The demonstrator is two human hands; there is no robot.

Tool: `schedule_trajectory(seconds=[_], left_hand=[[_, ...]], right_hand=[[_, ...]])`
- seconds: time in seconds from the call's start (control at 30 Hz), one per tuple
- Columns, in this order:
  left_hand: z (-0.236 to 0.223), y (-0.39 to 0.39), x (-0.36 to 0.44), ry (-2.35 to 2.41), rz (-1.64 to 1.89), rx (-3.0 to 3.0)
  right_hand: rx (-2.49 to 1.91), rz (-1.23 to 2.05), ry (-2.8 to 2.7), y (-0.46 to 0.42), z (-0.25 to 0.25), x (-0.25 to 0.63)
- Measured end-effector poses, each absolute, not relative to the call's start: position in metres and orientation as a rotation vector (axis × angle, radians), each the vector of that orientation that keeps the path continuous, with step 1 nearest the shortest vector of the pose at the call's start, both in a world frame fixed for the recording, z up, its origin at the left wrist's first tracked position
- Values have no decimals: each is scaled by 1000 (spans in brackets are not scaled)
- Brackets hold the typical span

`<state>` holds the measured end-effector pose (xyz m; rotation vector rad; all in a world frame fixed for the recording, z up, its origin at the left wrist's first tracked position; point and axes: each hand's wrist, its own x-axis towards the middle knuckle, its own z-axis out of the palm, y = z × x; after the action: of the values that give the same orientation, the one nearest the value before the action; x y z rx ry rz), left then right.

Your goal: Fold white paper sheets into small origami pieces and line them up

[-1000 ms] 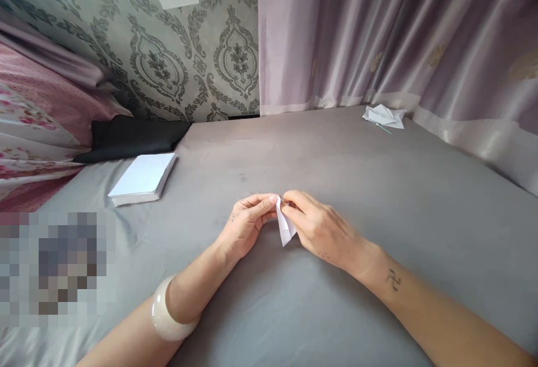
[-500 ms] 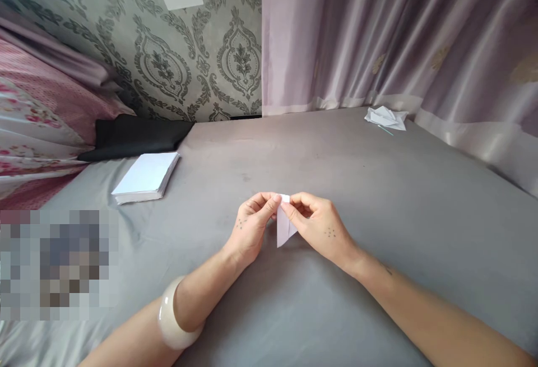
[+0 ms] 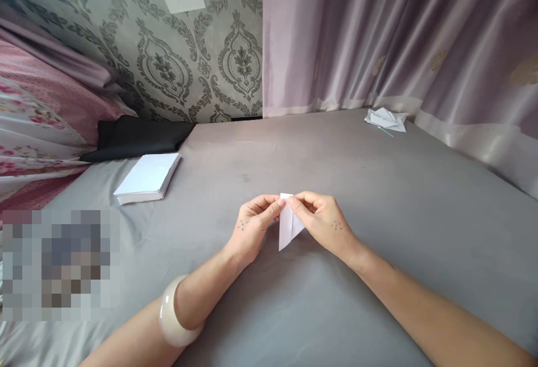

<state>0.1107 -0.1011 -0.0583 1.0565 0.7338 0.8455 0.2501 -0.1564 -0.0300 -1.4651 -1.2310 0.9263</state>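
Observation:
Between my two hands, in the middle of the head view, is a small folded piece of white paper, narrow at the top with a slanted lower edge. My left hand pinches its upper left side between thumb and fingers. On the opposite side, my right hand grips the upper right edge, thumb laid on the front. Both thumbs nearly meet near the paper's top. The fingers behind the paper are partly hidden. A pale bangle sits on my left forearm.
Grey cloth covers the surface. To the left lies a stack of white paper, with folded black fabric behind it. Folded white papers and a thin greenish stick rest at the far right, near the curtain.
My right thumb and hand have shifted slightly right and outward, so more of the folded paper's front and its right flap shows. Both hands still hold it.

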Motion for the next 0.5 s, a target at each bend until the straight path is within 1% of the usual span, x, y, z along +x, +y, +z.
schedule_trajectory(seconds=[0.07, 0.2, 0.27, 0.37, 0.5], left_hand=[[-58, -101, 110, 733, 842, 1051], [-56, -101, 110, 742, 857, 1028], [-55, -102, 111, 737, 860, 1024], [-55, -102, 111, 738, 867, 1017], [-55, -101, 111, 734, 886, 1034]], right_hand=[[-1489, 767, -1264, -157, -33, 249], [-1472, 145, -1433, -157, -42, 248], [-1420, -57, -1570, -158, -45, 247], [-1390, -169, -1683, -159, -46, 247], [-1393, -147, -1678, -160, -47, 246]])
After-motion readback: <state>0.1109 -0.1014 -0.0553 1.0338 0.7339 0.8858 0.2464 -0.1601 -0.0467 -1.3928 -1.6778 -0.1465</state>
